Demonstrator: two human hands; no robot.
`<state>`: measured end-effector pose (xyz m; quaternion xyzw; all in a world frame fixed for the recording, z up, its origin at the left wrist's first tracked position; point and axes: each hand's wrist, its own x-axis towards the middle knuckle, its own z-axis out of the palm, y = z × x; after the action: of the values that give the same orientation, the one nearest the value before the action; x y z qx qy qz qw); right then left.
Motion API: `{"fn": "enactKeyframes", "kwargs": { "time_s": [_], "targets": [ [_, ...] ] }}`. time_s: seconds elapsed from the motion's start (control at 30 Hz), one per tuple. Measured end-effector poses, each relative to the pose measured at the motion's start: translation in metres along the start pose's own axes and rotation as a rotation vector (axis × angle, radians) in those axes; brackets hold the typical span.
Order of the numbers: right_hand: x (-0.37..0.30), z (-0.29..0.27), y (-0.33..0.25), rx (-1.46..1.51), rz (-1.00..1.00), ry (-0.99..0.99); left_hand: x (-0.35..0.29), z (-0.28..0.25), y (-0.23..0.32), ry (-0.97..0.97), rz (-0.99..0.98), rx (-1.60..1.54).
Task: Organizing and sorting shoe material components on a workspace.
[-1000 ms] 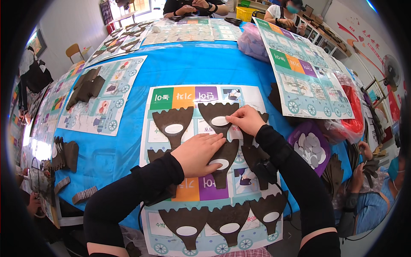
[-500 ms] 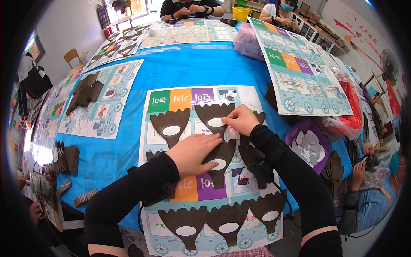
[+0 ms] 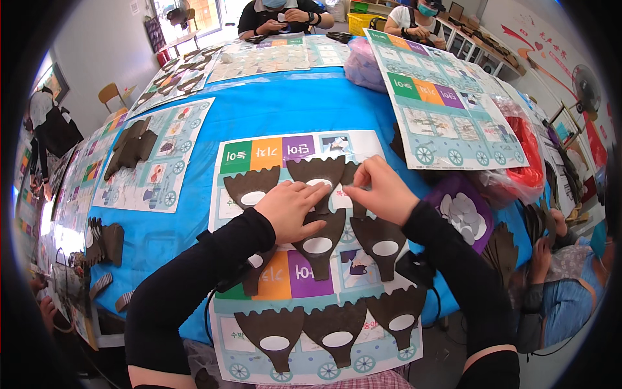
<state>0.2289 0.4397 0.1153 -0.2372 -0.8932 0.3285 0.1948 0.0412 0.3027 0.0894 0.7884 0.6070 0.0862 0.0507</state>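
Note:
My left hand lies flat with fingers outstretched, its fingertips over the white oval on the top middle dark brown, scallop-edged fan-shaped piece. Beside it, my right hand has thumb and forefinger pinched together above the top right piece, which it largely covers; whatever is in the pinch cannot be made out. Several such pieces lie in rows on printed sheets. White ovals show on the top left piece, the middle-row right piece and the bottom-row pieces, including the left one.
A purple bowl of loose white ovals stands at right, near stacked dark pieces. More printed sheets and a red bag lie beyond. Another dark stack is at left on the blue tablecloth. Other people work around the table.
My right hand has moved from the top middle piece's oval to above the top right piece. My left hand has shifted up, its fingers now over that oval. The view has shifted slightly.

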Motion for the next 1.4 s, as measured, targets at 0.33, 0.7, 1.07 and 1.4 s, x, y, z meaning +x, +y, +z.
{"fn": "enactKeyframes", "kwargs": {
  "time_s": [0.33, 0.7, 1.07, 1.4],
  "targets": [
    [-0.117, -0.145, 0.079, -0.417, 0.353, -0.054, 0.006, -0.022, 0.012, -0.137, -0.088, 0.011],
    [-0.102, -0.118, 0.13, -0.578, 0.209, -0.004, -0.004, -0.01, 0.017, -0.119, -0.128, -0.026],
    [-0.103, -0.141, 0.076, -0.516, 0.269, 0.088, 0.006, -0.02, 0.017, -0.172, -0.085, 0.094],
    [-0.034, -0.051, 0.019, 0.742, 0.129, 0.0, 0.031, -0.015, 0.031, -0.02, 0.034, 0.209]
  ]
}}
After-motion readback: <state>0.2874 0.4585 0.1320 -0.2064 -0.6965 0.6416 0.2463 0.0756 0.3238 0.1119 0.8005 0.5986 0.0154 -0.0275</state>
